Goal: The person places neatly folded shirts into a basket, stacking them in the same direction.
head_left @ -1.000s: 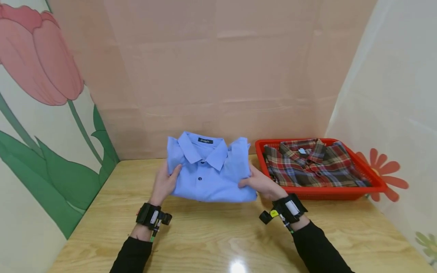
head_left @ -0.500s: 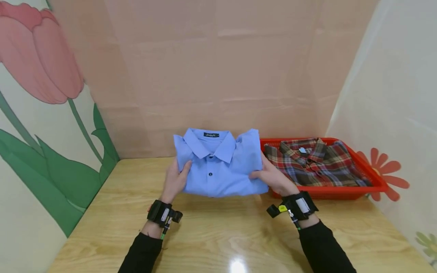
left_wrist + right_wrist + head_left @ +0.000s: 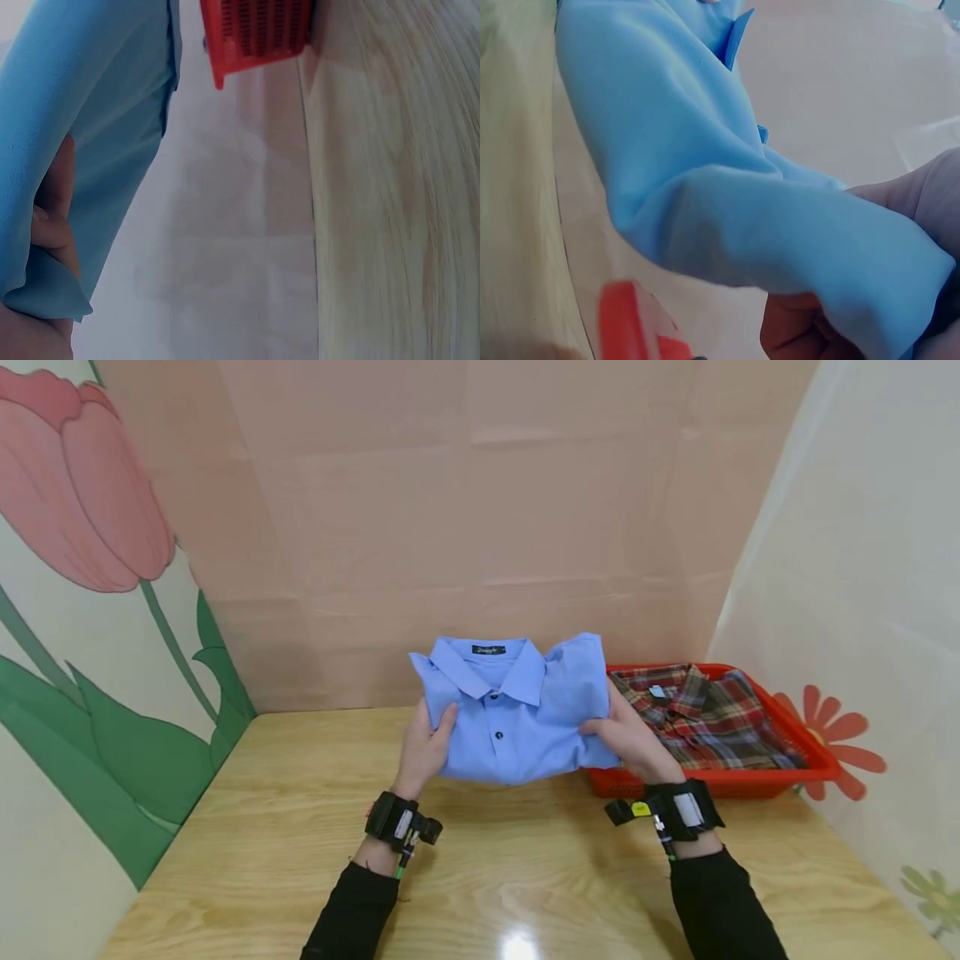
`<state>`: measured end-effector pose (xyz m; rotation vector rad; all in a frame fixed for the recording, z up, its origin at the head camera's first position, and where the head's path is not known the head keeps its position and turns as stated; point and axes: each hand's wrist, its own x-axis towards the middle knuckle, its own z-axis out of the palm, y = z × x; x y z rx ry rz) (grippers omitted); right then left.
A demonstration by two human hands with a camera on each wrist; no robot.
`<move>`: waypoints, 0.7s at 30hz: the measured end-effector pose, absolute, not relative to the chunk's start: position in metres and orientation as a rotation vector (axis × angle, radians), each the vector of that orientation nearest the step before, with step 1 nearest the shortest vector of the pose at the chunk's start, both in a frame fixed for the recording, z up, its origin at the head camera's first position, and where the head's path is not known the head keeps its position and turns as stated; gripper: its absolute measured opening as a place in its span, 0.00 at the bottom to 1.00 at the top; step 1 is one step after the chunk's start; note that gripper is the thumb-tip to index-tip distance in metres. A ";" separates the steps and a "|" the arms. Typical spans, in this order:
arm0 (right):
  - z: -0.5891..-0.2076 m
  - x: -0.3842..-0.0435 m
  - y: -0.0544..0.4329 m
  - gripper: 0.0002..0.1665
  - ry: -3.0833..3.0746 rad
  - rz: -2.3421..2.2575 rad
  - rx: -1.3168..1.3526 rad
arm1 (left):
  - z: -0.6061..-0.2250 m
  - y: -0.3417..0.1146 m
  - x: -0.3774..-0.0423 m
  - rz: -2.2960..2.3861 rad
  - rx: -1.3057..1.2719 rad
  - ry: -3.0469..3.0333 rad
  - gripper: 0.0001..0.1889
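A folded light blue shirt [image 3: 517, 735], with collar, dark label and dark buttons, hangs above the table between both hands. My left hand [image 3: 426, 747] grips its left side, thumb on the front and fingers behind. On the opposite side my right hand [image 3: 633, 739] pinches the cloth the same way. The left wrist view shows the fingers [image 3: 54, 232] curled under the fabric, which stands well off the tabletop. In the right wrist view the shirt [image 3: 705, 195] drapes over the right fingers. Its right edge overlaps the red basket [image 3: 821, 768] in the head view.
Inside the basket lies a folded plaid shirt [image 3: 705, 718], partly hidden by the right hand. The basket stands at the back right of the wooden table [image 3: 300, 827]. A brown paper backdrop [image 3: 465, 527] rises behind, with a tulip-printed wall [image 3: 90, 510] on the left.
Both hands have carried the blue shirt to the right and slightly up, so it now covers the basket's left end in the head view. The basket and plaid shirt have stayed put.
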<state>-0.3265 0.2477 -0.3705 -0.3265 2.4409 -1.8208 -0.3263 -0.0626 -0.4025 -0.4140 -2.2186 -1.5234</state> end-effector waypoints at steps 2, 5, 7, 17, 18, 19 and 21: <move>-0.369 -0.326 0.252 0.51 2.446 -1.804 -0.265 | -0.401 -0.056 -0.327 -1.528 -0.415 -2.227 0.23; -0.367 -0.326 0.259 0.47 2.477 -1.778 -0.206 | -0.399 -0.046 -0.327 -1.520 -0.415 -2.237 0.23; -0.366 -0.326 0.265 0.47 2.496 -1.787 -0.202 | -0.398 -0.039 -0.328 -1.521 -0.428 -2.245 0.23; -0.359 -0.328 0.295 0.48 2.628 -1.921 -0.179 | -0.388 -0.007 -0.331 -1.606 -0.586 -2.333 0.29; -0.359 -0.328 0.296 0.48 2.637 -1.933 -0.169 | -0.388 -0.005 -0.331 -1.620 -0.590 -2.335 0.29; -0.358 -0.328 0.298 0.49 2.644 -1.943 -0.157 | -0.388 -0.003 -0.331 -1.634 -0.598 -2.333 0.29; -0.356 -0.328 0.300 0.50 2.640 -1.968 -0.141 | -0.387 0.001 -0.331 -1.670 -0.603 -2.330 0.30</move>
